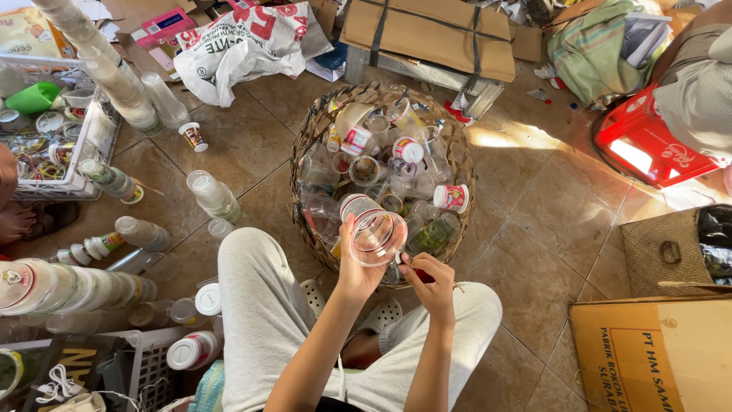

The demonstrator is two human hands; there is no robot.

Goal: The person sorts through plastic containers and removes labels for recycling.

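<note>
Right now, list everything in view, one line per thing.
basket: one, brown woven, centre floor, full of cups
clear cup: one, in left hand, over the basket
cup stacks: several, clear and white, floor left
crates: two, white, left edge
sack: one, white, top
cardboard box: one, brown, bottom right
red crate: one, right
left hand: grip on the cup
right hand: pinches a small red thing at the cup's rim

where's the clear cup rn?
Head view, centre: the clear cup is held in the left hand over the near rim of the wicker basket, with the right hand just right of it.
</note>
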